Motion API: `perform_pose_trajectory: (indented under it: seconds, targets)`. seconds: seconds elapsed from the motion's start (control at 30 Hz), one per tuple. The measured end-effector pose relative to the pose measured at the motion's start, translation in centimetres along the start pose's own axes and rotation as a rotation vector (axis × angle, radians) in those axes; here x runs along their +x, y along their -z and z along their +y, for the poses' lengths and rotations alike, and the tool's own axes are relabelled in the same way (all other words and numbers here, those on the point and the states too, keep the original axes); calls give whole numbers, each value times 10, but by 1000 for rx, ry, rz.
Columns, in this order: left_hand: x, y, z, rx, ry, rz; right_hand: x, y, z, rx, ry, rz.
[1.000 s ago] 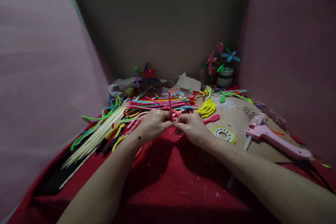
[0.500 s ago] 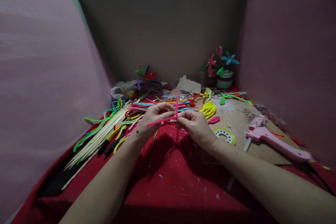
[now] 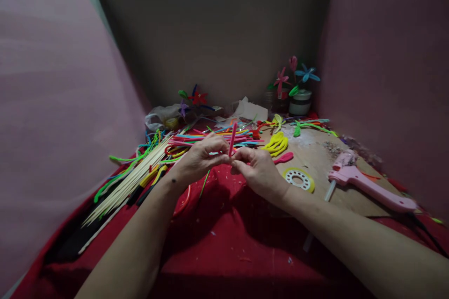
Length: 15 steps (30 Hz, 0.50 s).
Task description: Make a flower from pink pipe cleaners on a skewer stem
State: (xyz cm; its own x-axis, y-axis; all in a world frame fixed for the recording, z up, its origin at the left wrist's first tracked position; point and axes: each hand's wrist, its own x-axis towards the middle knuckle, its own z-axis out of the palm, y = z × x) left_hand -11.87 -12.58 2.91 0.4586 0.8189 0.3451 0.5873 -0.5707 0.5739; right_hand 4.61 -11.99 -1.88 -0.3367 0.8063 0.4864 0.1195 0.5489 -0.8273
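Observation:
A pink pipe cleaner (image 3: 233, 139) stands upright between my hands, its lower end pinched where my fingertips meet. My left hand (image 3: 203, 158) closes thumb and fingers on it from the left. From the right, my right hand (image 3: 257, 168) pinches it at the same spot, the two hands touching or nearly so. The part inside my fingers is hidden. Just behind my hands lies a heap of coloured pipe cleaners (image 3: 185, 138). A bent yellow bundle of pipe cleaners (image 3: 276, 145) and a pink looped petal (image 3: 283, 157) lie beyond my right hand.
At left lie wooden sticks (image 3: 131, 182) and yellow-black pliers (image 3: 149, 180). On a cardboard sheet (image 3: 321, 149) at right are a tape roll (image 3: 299, 180) and a pink glue gun (image 3: 372, 189). Finished flowers stand at the back, some in a pot (image 3: 300, 103). Scraps dot the red cloth (image 3: 210, 252).
The pink pipe cleaner's side arm that stuck out leftward over my left hand no longer shows. My hands have shifted slightly left and closer together; the upright part leans a little.

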Motion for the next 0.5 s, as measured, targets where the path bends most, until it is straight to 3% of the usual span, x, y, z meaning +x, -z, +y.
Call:
perform_pose_trajectory:
  seconds: [0.1, 0.2, 0.5]
  targets:
    - [0, -6, 1, -305, 266, -85, -5, -1, 0, -293, 244, 92]
    - [1, -13, 0, -484, 369, -59, -5, -2, 2, -362, 298, 133]
    - [3, -10, -3, -519, 392, 63, 8, 2, 2, 501, -372, -93]
